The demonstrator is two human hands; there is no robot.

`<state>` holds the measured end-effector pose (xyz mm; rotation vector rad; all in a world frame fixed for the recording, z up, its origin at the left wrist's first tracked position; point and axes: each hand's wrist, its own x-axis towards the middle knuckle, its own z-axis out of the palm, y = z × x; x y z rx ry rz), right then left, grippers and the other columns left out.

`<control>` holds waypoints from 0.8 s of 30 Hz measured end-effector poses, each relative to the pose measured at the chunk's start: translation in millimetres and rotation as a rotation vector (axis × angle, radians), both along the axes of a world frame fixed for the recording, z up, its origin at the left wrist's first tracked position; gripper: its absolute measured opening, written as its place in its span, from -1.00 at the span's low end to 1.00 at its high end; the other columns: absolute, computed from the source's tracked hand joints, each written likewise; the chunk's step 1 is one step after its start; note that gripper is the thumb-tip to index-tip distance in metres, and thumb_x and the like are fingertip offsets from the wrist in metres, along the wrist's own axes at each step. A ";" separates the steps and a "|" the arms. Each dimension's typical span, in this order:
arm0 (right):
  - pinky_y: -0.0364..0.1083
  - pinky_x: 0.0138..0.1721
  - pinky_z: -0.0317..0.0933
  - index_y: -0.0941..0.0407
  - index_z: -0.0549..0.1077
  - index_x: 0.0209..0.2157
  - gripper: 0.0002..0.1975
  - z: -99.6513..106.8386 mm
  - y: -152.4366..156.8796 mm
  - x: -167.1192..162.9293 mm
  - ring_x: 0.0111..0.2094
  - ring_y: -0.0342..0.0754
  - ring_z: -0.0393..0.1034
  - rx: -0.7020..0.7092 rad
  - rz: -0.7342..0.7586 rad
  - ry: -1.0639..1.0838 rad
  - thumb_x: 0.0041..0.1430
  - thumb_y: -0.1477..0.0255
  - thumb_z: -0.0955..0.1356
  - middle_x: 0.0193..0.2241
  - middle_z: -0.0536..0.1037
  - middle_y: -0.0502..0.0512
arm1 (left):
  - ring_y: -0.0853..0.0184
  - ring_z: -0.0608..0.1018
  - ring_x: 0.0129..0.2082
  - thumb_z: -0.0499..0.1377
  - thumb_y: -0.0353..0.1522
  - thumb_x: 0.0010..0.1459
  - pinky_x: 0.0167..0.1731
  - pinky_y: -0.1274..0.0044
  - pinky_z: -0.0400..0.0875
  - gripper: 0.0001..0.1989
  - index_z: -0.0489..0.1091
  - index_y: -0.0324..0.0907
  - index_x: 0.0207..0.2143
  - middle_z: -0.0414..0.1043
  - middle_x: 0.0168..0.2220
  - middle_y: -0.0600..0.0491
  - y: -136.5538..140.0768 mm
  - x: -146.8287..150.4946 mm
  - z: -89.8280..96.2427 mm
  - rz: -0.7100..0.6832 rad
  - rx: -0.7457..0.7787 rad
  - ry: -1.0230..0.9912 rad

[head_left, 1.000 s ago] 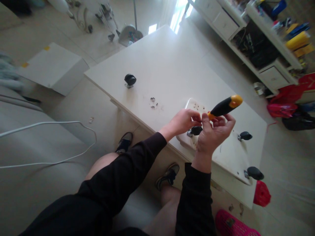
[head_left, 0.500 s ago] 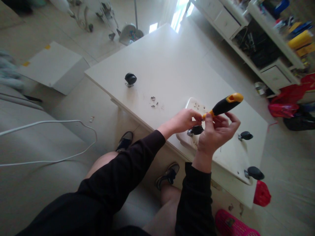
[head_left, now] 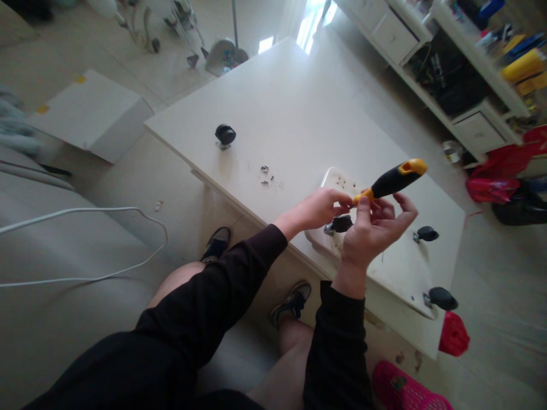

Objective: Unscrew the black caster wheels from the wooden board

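My right hand (head_left: 376, 230) grips a screwdriver (head_left: 397, 179) by the yellow neck of its black and yellow handle, which points up to the right. Against the screwdriver's front end, the fingertips of my left hand (head_left: 322, 209) are pinched together; what lies between them is too small to make out. Beneath both hands is a white plastic base (head_left: 328, 181) with small holes, partly covered by them. A black caster (head_left: 342, 223) with a metal plate rests just under my fingers. Several loose screws (head_left: 265, 175) lie on the white tabletop (head_left: 273, 108) to the left.
One caster (head_left: 225, 135) stands at the left of the tabletop, and two more, a caster (head_left: 426, 234) and another caster (head_left: 442, 298), are at the right. A white box (head_left: 92, 114) is on the floor. White drawers (head_left: 393, 40) stand behind, and a pink slipper (head_left: 405, 387) lies below.
The screwdriver handle has shifted very slightly to the right and up. Both hands keep nearly the same place and hold.
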<state>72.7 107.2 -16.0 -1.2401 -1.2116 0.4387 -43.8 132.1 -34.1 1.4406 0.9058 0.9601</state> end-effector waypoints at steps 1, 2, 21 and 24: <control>0.03 -0.09 0.53 0.04 0.27 0.06 -0.58 -0.3 -0.2 -0.3 -0.17 -0.07 0.61 -0.005 0.026 0.009 0.22 0.46 0.43 -0.26 0.58 -0.03 | 0.43 0.55 -0.39 0.24 -0.48 0.33 -0.22 0.52 0.46 -0.85 0.64 -0.29 -0.23 0.63 -0.35 0.01 -0.5 -0.6 0.8 -0.009 -0.011 -0.009; 0.03 -0.08 0.53 0.04 0.27 0.07 -0.59 -0.4 -0.4 -0.8 -0.15 -0.06 0.61 -0.007 0.054 0.021 0.23 0.47 0.41 -0.26 0.60 -0.01 | 0.43 0.54 -0.40 0.23 -0.47 0.34 -0.23 0.52 0.45 -0.84 0.64 -0.30 -0.21 0.62 -0.35 0.01 -1.0 -0.9 1.3 -0.016 -0.021 -0.017; -0.07 -0.22 0.51 0.03 0.28 0.03 -0.46 1.1 1.1 -9.0 -0.20 -0.09 0.61 -0.002 0.012 0.023 0.08 0.42 0.53 -0.23 0.57 -0.05 | 0.42 0.54 -0.41 0.30 -0.53 0.20 -0.24 0.53 0.47 -0.90 0.65 -0.28 -0.32 0.61 -0.42 0.02 2.2 3.6 -4.9 0.050 0.012 0.042; -0.07 -0.22 0.51 0.03 0.28 0.03 -0.47 1.8 1.6 -10.0 -0.22 -0.10 0.60 0.006 0.008 0.030 0.08 0.44 0.53 -0.26 0.53 -0.07 | 0.41 0.55 -0.37 0.34 -0.52 0.18 -0.19 0.53 0.46 -0.93 0.66 -0.27 -0.31 0.63 -0.38 0.01 2.5 5.3 -5.7 0.058 0.037 0.069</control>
